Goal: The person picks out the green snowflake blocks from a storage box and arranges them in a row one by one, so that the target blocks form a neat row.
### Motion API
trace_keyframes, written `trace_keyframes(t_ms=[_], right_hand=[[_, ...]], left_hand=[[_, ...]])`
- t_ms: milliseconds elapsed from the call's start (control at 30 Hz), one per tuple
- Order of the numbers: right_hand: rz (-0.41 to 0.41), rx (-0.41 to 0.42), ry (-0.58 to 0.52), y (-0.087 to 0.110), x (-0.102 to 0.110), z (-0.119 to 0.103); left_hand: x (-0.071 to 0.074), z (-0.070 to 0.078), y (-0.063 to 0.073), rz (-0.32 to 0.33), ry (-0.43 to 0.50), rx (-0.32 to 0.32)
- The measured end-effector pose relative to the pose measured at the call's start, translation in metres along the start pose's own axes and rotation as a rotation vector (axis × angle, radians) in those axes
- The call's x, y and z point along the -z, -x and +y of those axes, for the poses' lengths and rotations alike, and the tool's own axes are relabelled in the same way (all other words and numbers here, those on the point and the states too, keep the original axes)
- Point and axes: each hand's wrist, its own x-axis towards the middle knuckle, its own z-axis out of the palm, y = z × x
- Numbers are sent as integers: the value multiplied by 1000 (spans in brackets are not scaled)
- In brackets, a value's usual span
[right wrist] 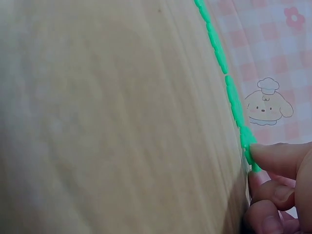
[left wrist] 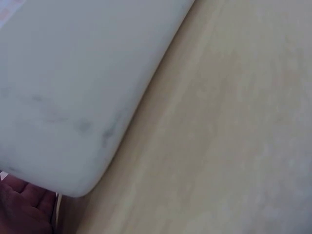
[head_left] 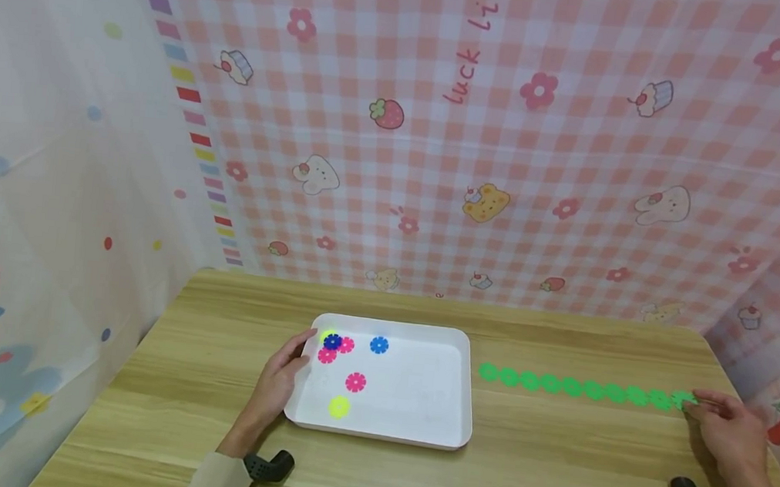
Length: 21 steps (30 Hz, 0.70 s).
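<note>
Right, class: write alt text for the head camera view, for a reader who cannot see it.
A right hand pinches the end of a green disc chain lying on a wooden table. The left hand rests against a white tray holding loose pink, blue and yellow discs.

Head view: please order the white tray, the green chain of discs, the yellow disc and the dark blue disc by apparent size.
1. white tray
2. green chain of discs, longer than the tray is wide but far thinner
3. yellow disc and dark blue disc: they look alike, so no ranking.

Child's playroom: cartoon cloth (head_left: 510,146), wooden table (head_left: 552,459)
</note>
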Motion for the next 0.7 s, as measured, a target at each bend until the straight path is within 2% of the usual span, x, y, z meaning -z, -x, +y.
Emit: trace_keyframes(t_ms=[700], right_hand=[[-14,70,3,5,-2,0]], left_hand=[[5,2,-3,-41,57,37]])
